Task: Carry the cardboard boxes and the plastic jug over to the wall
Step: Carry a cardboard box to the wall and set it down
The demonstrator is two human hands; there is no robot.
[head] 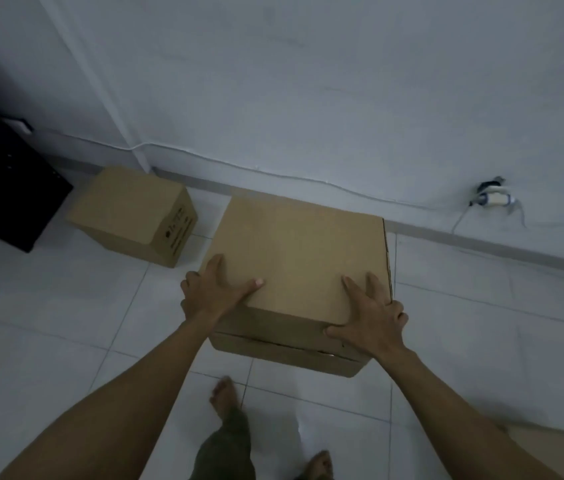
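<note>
A large cardboard box (303,247) stands on the white tiled floor close to the wall. My left hand (213,291) rests on its near left corner, thumb laid flat on the top and fingers down the left side. My right hand (372,315) lies spread over the near right corner, thumb on the front face. A smaller cardboard box (135,211) with printed marks on its side sits to the left, against the wall. No plastic jug is in view.
A black cabinet (7,181) stands at the far left. A white cable (273,174) runs along the wall's base to a plug and socket (491,197) at the right. My bare feet (225,393) are on the tiles behind the box.
</note>
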